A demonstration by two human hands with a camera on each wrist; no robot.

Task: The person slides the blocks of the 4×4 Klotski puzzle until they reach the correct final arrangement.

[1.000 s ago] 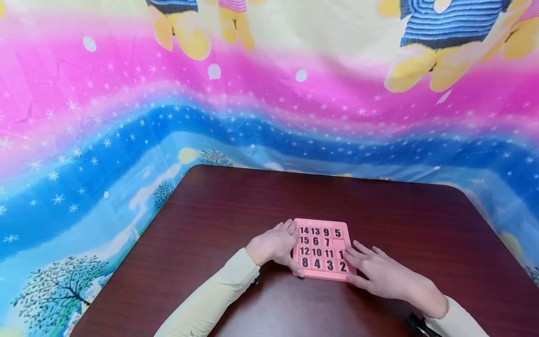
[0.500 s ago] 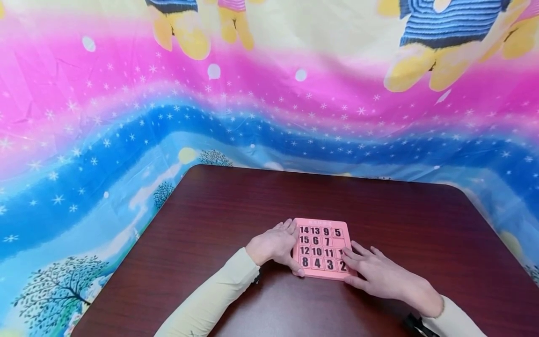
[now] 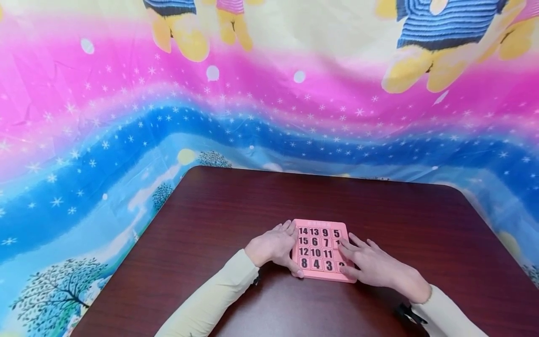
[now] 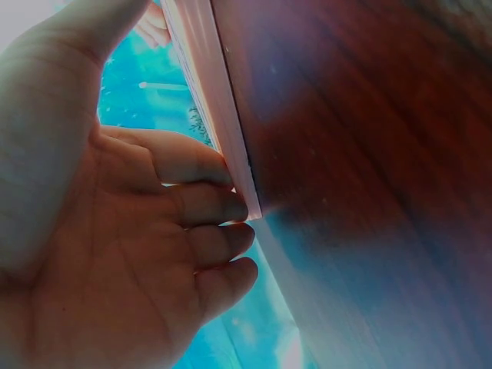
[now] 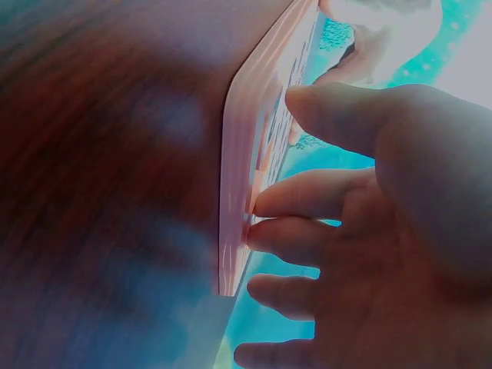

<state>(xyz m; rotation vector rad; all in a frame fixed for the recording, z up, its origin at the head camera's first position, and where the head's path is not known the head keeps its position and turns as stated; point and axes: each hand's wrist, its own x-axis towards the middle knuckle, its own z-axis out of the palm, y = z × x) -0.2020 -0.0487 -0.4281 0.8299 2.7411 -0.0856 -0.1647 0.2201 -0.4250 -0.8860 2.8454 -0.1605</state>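
A pink number slide puzzle (image 3: 315, 258) lies flat on the table, its black-numbered tiles facing up. My left hand (image 3: 273, 246) rests along its left side, fingertips by the upper edge and thumb at the near left corner. In the left wrist view, the fairly straight fingers (image 4: 204, 204) touch the puzzle's side (image 4: 217, 100). Over the right column, my right hand (image 3: 379, 267) touches the tiles with its fingertips, partly covering the 1 and the 2. A gap shows right of the 11 tile (image 3: 328, 254). The right wrist view has two fingertips (image 5: 265, 204) on the puzzle's face (image 5: 240, 177).
The dark brown wooden table (image 3: 236, 201) has rounded far corners. Behind it hangs a printed cloth (image 3: 261, 112) with pink and blue bands, snowflakes and bear figures, close to the far edge. Both arms wear pale sleeves (image 3: 210, 299) with dark bands at the wrists.
My right hand has moved a little left and away from me over the puzzle. The 1 tile has slid up beside the 7, and the gap is now beside the 11. My left hand stays put.
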